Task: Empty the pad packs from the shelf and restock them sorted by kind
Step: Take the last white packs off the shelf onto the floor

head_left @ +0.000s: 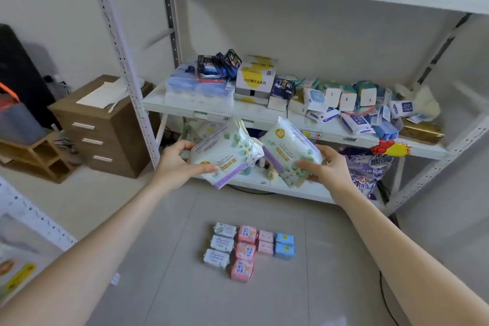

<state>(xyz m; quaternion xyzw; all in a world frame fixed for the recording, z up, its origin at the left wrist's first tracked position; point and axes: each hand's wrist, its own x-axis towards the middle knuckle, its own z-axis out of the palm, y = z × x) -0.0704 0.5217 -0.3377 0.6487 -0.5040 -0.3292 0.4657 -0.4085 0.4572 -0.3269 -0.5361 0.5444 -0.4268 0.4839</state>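
My left hand (176, 160) grips a white pad pack with green leaves and a purple edge (225, 152), held in the air in front of the white shelf (190, 107). My right hand (326, 164) holds a second pack of the same kind (289, 151), tilted beside the first. On the grey floor below lie sorted rows of small packs: white leaf-print ones (221, 243), pink patterned ones (244, 251), two pale pink ones (265, 242) and two blue ones (284, 245).
The middle shelf board carries blue packs (195, 87), a white and yellow box (255, 75) and several small tissue packs (354, 103). A purple bag (367, 169) stands on the lower board. A brown drawer cabinet (103, 127) stands left of the rack.
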